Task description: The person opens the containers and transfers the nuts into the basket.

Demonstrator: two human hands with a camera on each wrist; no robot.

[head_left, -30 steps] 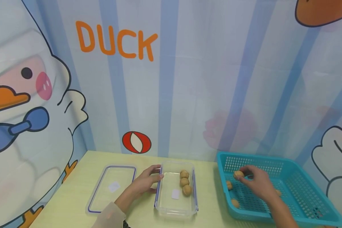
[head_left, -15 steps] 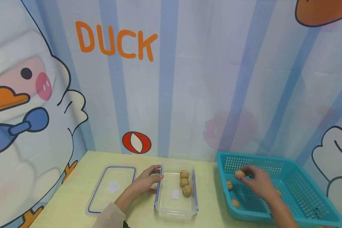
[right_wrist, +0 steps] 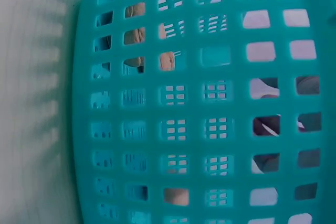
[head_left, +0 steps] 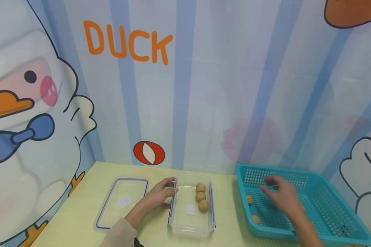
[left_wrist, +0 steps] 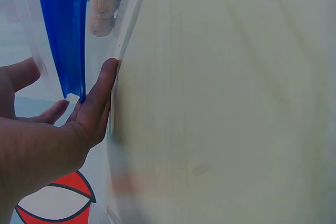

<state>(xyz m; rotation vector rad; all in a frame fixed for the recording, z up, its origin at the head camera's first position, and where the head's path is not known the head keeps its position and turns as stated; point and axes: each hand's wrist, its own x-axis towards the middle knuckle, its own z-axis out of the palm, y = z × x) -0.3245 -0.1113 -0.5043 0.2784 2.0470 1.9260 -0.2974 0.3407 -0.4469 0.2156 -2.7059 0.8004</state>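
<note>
In the head view my left hand (head_left: 160,195) holds the left side of a clear plastic food container (head_left: 181,224), thumb over the rim and fingers along the outer wall. Its blue latch (left_wrist: 68,40) hangs between thumb and fingers in the left wrist view. Three walnuts (head_left: 200,196) sit in a row along the container's right side. Over a turquoise basket (head_left: 343,206) is my right hand (head_left: 282,195), thumb and forefinger apart with no walnut visible between them. Inside the basket lie a walnut (head_left: 249,199) by the left wall and another walnut (head_left: 255,219) nearer the front.
A clear lid (head_left: 120,202) with a blue seal lies on the pale table (head_left: 227,206), left of the container. Behind stands a striped curtain (head_left: 201,103) with duck pictures. The slotted basket wall (right_wrist: 189,106) fills most of the right wrist view.
The walnut that was between my right thumb and fingers no longer shows there, and the fingers have spread. My left hand and the container keep their places.
</note>
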